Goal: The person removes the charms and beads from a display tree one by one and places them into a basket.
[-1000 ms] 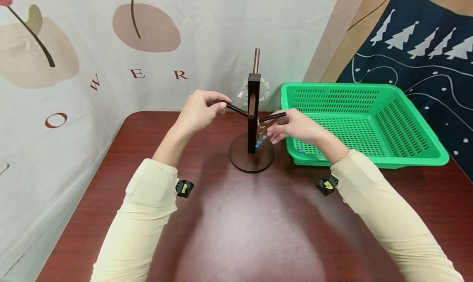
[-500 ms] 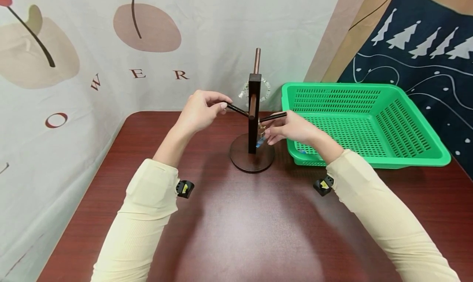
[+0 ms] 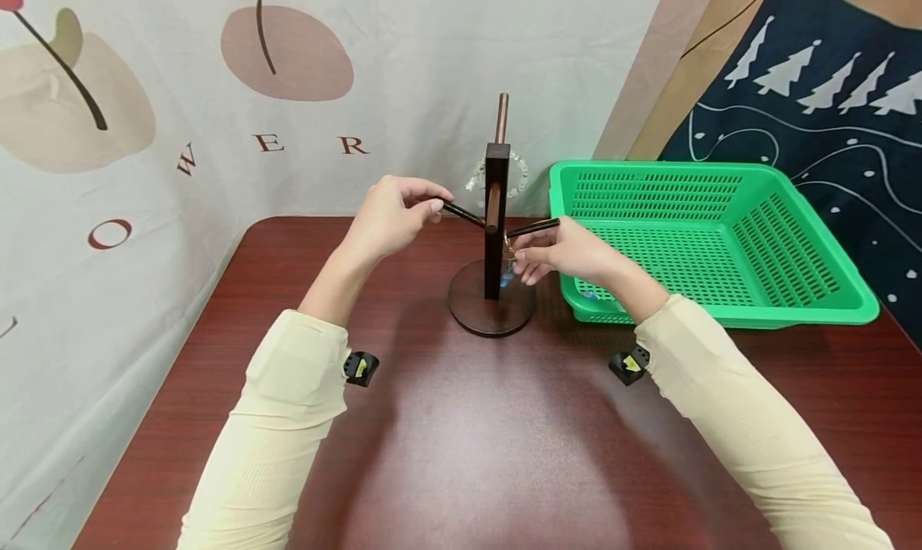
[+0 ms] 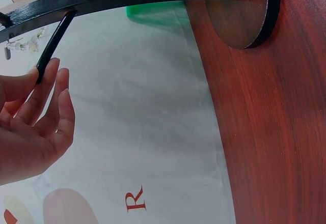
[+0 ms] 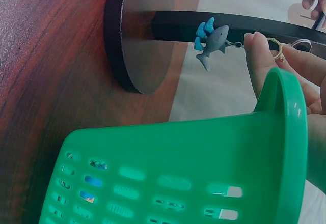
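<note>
A dark wooden stand [image 3: 497, 266] with a round base and several pegs stands on the table. My left hand [image 3: 389, 214] pinches the end of its left peg [image 4: 55, 43] between thumb and fingertips, the other fingers loosely bent. At the right peg [image 3: 533, 227], my right hand [image 3: 572, 250] pinches the upper part of a keychain [image 3: 507, 276] near its gold ring [image 5: 277, 50]. From the keychain hang a grey shark charm [image 5: 216, 38] and small blue pieces [image 5: 199, 42]. A beaded bracelet [image 3: 519, 174] hangs behind the post.
Right of the stand, a green plastic basket [image 3: 763, 314] stands close under my right forearm. A small bluish item [image 3: 589, 295] shows at its near left corner. Printed cloth [image 3: 432, 70] hangs behind the reddish-brown table [image 3: 461, 454].
My right hand has shifted slightly left, and its fingertips have closed in on the keychain's upper part. The left hand stays on its peg.
</note>
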`<state>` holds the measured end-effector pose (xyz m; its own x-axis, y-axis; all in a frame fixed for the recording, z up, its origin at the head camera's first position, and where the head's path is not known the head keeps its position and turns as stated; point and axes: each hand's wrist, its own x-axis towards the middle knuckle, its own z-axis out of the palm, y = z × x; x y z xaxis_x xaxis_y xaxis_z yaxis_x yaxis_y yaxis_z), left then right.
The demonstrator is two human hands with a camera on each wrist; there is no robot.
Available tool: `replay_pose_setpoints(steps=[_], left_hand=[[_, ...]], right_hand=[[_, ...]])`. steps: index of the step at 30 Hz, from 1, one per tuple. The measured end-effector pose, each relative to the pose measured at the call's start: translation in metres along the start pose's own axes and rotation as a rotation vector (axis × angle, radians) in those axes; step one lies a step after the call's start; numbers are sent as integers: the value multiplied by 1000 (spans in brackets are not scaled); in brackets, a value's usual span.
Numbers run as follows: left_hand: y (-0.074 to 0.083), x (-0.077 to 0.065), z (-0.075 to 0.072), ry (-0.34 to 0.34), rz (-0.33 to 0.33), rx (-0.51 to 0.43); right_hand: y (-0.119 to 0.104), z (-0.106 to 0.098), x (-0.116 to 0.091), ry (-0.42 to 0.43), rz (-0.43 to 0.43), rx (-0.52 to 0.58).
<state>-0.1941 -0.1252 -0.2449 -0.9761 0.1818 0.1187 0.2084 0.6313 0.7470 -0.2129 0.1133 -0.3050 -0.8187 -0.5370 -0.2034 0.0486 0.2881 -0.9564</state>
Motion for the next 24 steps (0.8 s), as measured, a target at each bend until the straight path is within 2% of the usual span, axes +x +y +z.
replay_pose_setpoints(steps=[9, 24], left_hand=[[1, 0, 0, 8, -6, 15], [1, 0, 0, 8, -13, 6]], right_hand=[[-3, 0, -3, 28, 42, 0], [-2, -3, -15, 63, 11, 74]])
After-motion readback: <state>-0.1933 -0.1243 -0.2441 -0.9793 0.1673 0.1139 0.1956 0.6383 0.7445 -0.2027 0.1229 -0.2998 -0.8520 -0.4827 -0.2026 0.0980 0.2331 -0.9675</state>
